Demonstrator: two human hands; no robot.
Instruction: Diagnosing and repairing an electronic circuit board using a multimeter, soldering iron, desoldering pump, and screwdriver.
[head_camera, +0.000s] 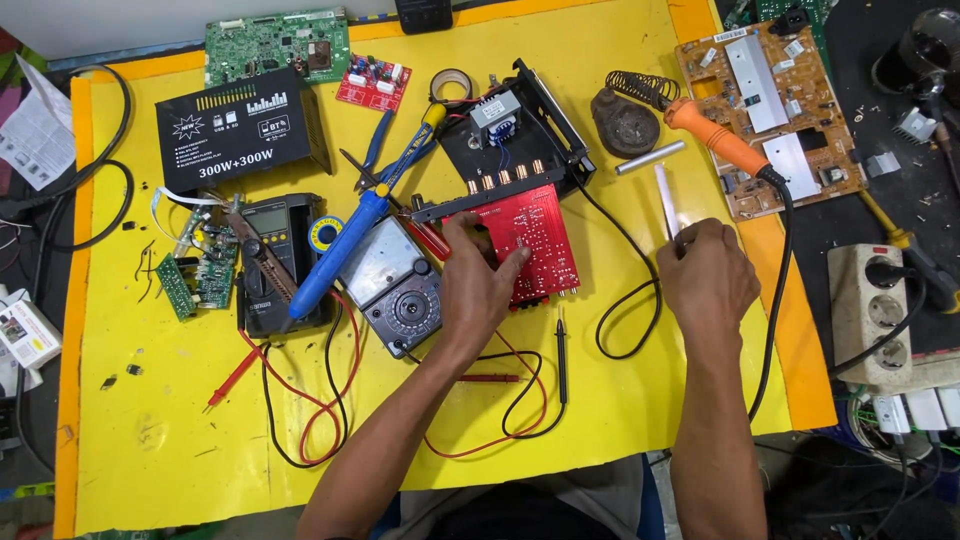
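Yellow bench (180, 420), left hand (478, 285) touching red circuit board (535, 240)

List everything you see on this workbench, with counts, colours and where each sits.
Red circuit board: one, centre, under left hand.
Black open chassis: one, above red board.
Orange-handled soldering iron: one, upper right.
Thin white stick: one, at right hand.
Analogue grey-black multimeter: one, centre-left.
Blue-handled tool: one, left of centre.
Black lidded box: one, upper left.
White power strip: one, right edge.
Left hand: on red board.
Right hand: holding stick.
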